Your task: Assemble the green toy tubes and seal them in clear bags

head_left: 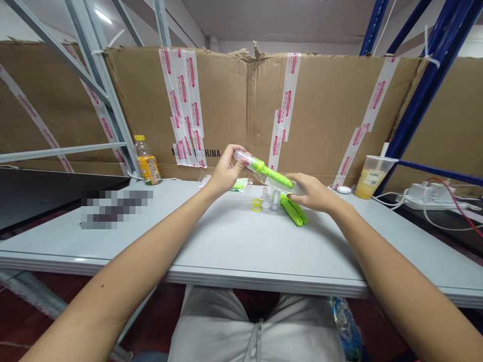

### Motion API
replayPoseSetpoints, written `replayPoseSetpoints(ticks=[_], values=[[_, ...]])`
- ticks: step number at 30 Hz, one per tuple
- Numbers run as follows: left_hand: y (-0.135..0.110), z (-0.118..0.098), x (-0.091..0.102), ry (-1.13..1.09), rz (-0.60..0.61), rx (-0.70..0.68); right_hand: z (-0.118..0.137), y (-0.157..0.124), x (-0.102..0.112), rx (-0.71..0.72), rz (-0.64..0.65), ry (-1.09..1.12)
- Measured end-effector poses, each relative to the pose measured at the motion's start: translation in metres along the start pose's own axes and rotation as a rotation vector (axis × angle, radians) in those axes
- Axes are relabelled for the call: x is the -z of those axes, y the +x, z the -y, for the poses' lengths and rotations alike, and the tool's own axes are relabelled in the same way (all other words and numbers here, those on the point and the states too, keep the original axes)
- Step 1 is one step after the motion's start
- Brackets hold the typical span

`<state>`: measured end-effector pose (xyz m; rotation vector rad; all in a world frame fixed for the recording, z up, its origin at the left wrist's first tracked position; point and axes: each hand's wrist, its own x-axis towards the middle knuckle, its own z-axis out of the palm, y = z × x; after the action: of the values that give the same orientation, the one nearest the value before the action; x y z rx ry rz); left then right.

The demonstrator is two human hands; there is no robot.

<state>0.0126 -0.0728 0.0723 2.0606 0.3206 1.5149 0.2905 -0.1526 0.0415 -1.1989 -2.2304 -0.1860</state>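
Note:
My left hand [225, 172] and my right hand [315, 193] hold one long item between them above the grey table [234, 241]: a clear tube with a bright green handle [269, 173]. The left fingers pinch its clear upper end. The right fingers close round its lower clear end. Below it on the table lie two yellow rings [256, 204], small clear caps [270, 200] and green handle pieces [295, 211] next to my right hand. A clear bag with green parts [239, 185] lies behind my left hand.
A yellow-capped drink bottle [147, 162] stands at the back left. A plastic cup of yellow drink [372, 176] and a small white disc [343, 189] are at the back right, with a power strip and cables [426, 197] beyond. A taped cardboard wall [324, 105] backs the table.

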Motion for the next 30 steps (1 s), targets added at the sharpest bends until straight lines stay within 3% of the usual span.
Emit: replayPoseSetpoints(ticks=[14, 30], values=[[-0.003, -0.011, -0.003, -0.071, 0.083, 0.106, -0.001, 0.0, -0.001, -0.099, -0.079, -0.059], [-0.005, -0.019, -0.005, 0.11, 0.111, 0.165, 0.004, 0.001, 0.0, -0.108, -0.139, -0.107]])
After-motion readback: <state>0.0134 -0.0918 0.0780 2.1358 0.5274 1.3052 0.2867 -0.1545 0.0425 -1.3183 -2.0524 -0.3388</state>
